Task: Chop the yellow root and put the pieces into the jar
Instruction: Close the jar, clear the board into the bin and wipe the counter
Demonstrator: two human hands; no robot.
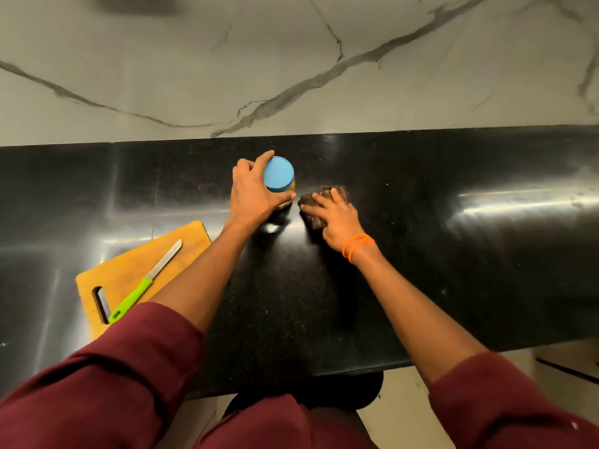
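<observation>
A jar with a blue lid [278,174] stands on the black counter [421,241], yellowish contents showing just under the lid. My left hand [251,192] grips the jar from its left side, fingers and thumb curled round it. Just right of the jar lies a dark brown folded cloth [327,192]. My right hand [334,218] rests on the cloth with its fingers spread flat. No yellow root is visible outside the jar.
A wooden chopping board [136,264] sits at the near left, partly under my left forearm, with a green-handled knife [146,281] lying on it. A marble wall [291,59] backs the counter. The counter's front edge runs close to my body.
</observation>
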